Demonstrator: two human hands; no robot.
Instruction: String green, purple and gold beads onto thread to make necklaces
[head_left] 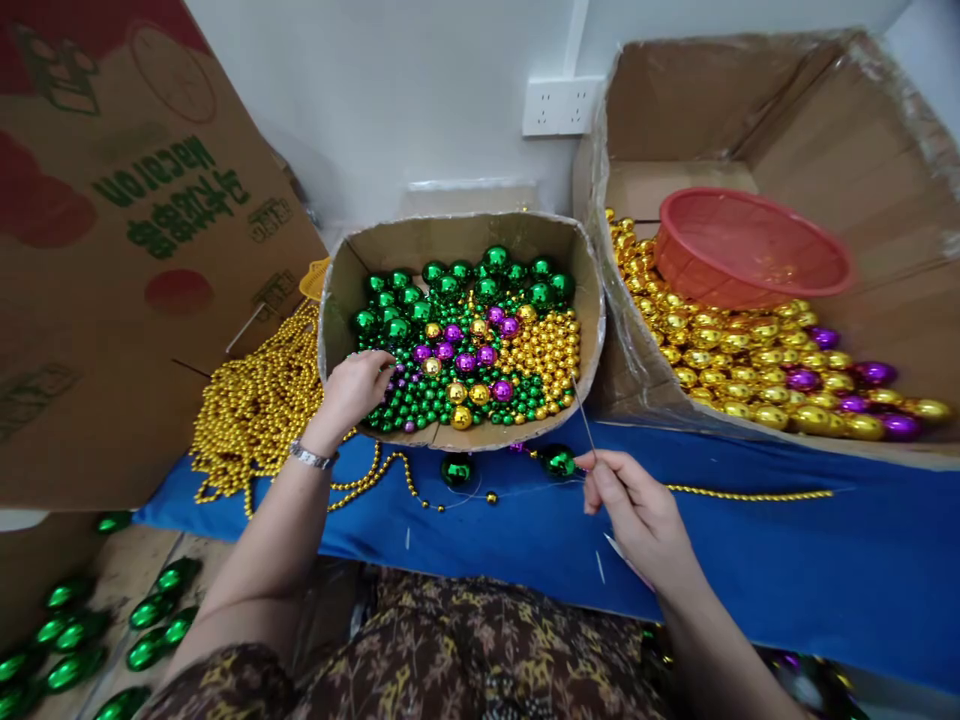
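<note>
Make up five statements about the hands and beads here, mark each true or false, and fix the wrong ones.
1. The left hand reaches over the middle cardboard box. True.
2. The right hand holds a thin, straight, needle-like rod. True.
3. The wristwatch is on the right wrist. False: it is on the left wrist.
4. The red basket stands in the middle cardboard box. False: it is in the larger box on the right.
5. Every bead in the middle cardboard box is green. False: gold beads and purple beads lie there too.
</note>
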